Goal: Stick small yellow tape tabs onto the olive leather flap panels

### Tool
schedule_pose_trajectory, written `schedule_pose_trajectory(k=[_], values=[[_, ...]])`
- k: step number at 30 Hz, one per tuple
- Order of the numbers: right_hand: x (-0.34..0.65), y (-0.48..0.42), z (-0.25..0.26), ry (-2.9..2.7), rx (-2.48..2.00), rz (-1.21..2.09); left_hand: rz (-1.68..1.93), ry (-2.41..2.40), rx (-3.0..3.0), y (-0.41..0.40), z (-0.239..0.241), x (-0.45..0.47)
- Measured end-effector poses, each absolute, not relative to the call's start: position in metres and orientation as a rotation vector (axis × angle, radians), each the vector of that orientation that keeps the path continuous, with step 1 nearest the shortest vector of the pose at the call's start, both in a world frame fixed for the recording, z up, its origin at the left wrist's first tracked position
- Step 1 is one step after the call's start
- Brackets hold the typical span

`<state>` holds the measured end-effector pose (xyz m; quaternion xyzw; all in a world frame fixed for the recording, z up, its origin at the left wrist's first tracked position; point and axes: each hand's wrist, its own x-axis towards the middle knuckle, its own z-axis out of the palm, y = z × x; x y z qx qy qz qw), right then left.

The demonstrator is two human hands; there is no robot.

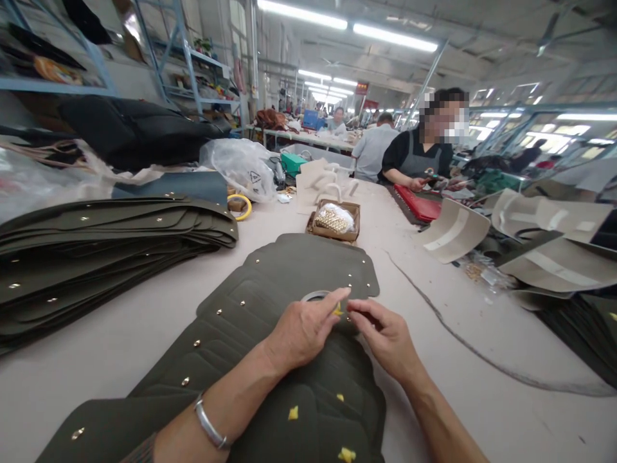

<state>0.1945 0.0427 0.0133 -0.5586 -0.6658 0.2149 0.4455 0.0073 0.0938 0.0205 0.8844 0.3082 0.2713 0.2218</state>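
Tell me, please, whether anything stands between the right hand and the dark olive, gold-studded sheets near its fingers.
Nothing visible stands between the right hand and the dark olive, gold-studded sheets. A small yellow piece shows just left of the right fingers; a pale grey ring is partly hidden by the left hand.

Ceiling tubes (303,14) glare overhead; the edges stretch and blur.

My right hand (385,334) has room to swing outward over the tabletop (414,347) as far as the curved beige panels (457,222). Beyond my left hand (299,331), a pile of dark olive panels (120,222) bars the way; straight ahead, a small cardboard box (355,222) blocks a low reach.
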Motion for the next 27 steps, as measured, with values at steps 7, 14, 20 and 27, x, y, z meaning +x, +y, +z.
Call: schedule_pose_trajectory(k=[7,14,20,27], values=[[0.193,0.042,0.014,-1.857,-1.280,0.277,0.654,0.908,2.504,0.091,0.016,0.010],[0.186,0.042,0.010,-1.937,-1.306,0.099,0.638,0.914,2.493,0.088,0.020,0.012],[0.182,0.042,0.009,-1.920,-1.353,-0.049,0.698,1.012,2.474,0.090,0.018,0.012],[0.168,0.047,0.015,-1.369,-1.533,0.682,0.887,0.985,2.537,0.089,0.015,0.014]])
